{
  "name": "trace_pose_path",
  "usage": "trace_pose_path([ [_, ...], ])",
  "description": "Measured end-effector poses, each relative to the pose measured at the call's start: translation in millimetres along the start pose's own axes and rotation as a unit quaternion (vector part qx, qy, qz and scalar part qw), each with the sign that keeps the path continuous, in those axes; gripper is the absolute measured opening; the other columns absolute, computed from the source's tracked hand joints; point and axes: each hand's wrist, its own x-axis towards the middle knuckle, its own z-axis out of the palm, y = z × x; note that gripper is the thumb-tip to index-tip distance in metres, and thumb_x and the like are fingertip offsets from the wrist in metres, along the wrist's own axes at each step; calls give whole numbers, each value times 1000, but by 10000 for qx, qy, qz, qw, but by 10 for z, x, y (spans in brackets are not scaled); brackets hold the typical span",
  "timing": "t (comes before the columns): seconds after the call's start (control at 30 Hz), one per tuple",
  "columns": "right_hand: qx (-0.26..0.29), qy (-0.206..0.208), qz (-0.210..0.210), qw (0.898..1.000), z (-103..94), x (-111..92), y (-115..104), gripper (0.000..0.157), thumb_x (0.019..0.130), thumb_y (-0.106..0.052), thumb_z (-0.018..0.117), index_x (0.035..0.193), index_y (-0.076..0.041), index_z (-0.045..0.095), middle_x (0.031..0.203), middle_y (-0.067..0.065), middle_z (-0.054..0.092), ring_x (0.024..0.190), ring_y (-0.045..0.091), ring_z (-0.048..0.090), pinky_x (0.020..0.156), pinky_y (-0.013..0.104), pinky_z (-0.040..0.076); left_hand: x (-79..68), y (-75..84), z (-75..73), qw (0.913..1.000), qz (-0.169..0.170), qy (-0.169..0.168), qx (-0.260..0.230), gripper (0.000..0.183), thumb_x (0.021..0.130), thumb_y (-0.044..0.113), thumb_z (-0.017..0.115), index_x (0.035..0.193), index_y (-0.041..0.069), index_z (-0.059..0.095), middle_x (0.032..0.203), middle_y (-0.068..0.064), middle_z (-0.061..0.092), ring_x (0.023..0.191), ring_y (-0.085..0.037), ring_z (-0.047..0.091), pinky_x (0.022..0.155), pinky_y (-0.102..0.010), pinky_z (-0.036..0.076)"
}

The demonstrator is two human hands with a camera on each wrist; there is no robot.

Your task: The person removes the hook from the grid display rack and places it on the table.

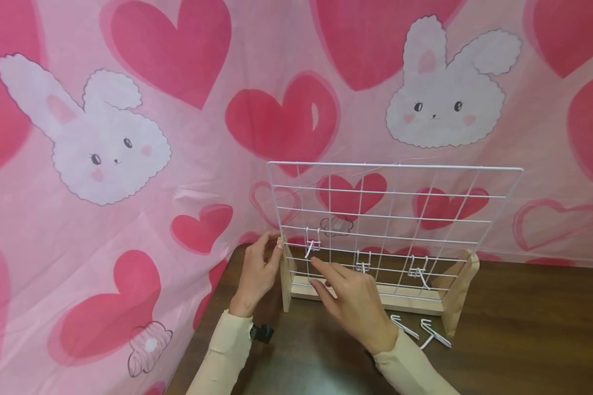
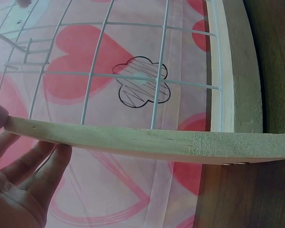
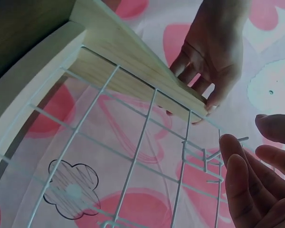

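Note:
A white wire grid (image 1: 395, 164) stands in a pale wooden base. My left hand (image 1: 259, 271) pinches the top of the left wooden side panel (image 2: 133, 140) between thumb and fingers. Near that edge, a white wire hook (image 1: 313, 246) hangs on the grid with its prong pointing outward. My right hand (image 1: 356, 304) is beside this hook; in the right wrist view its fingers (image 3: 237, 185) are loosely bent, with thumb and fingertips apart. Whether a fingertip touches the prong is unclear. Two more hooks hang lower, one in the middle (image 1: 363, 265) and one to the right (image 1: 418, 272).
Two loose white hooks, one left (image 1: 404, 327) and one right (image 1: 436, 334), lie on the dark wooden table (image 1: 524, 312) before the stand. The right side panel (image 1: 462, 293) holds the grid's other end. A pink cloth (image 1: 202, 142) with hearts and rabbits hangs behind.

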Motion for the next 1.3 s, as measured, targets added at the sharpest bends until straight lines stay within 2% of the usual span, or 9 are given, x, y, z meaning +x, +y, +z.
trace_pose_path([
  [0.23, 118, 67, 136, 9998, 88, 76, -15, 44, 83, -17, 86, 124, -10, 73, 92, 1, 80, 68, 9, 73, 55, 29, 54, 2, 8, -7, 10000, 2, 0, -22, 23, 104, 12, 60, 124, 2, 68, 120, -21, 75, 113, -33, 74, 92, -52, 62],
  [0.57, -30, 93, 331, 9994, 143, 160, -14, 37, 85, -14, 84, 120, -9, 75, 82, -1, 76, 56, 6, 60, 50, 26, 47, 9, 19, -4, 10000, 23, 28, 41, 23, 104, 11, 60, 124, 2, 67, 119, -21, 76, 109, -30, 76, 88, -48, 64],
  [0.77, -139, 39, 478, 9988, 166, 172, -31, 37, 85, -17, 85, 120, -9, 75, 81, -1, 76, 58, 6, 62, 51, 26, 50, -3, 37, -2, 9999, 15, 64, 91, 24, 104, 12, 60, 124, 1, 67, 120, -19, 76, 112, -31, 75, 90, -49, 63],
  [1.0, -381, 72, 652, 9971, 202, 203, -43, 34, 85, -15, 84, 118, -9, 76, 88, 3, 80, 58, 14, 66, 51, 31, 52, -43, 29, -6, 9999, -7, 70, 135, 24, 103, 12, 61, 124, 2, 67, 119, -17, 76, 112, -31, 75, 89, -48, 63],
  [1.17, -393, 6, 763, 9963, 239, 265, -42, 28, 86, -13, 83, 113, -9, 78, 81, 3, 78, 55, 14, 63, 49, 29, 49, -32, 29, -13, 9998, 33, 104, 158, 23, 103, 13, 61, 123, 2, 68, 117, -15, 77, 109, -30, 76, 89, -47, 64],
  [1.3, -464, 88, 728, 9962, 266, 305, -34, 20, 86, -10, 82, 106, -10, 80, 76, 2, 77, 58, 18, 69, 49, 30, 50, -6, 43, -13, 9997, 119, 123, 147, 23, 103, 14, 62, 122, 3, 68, 116, -15, 77, 107, -30, 76, 89, -47, 64],
])
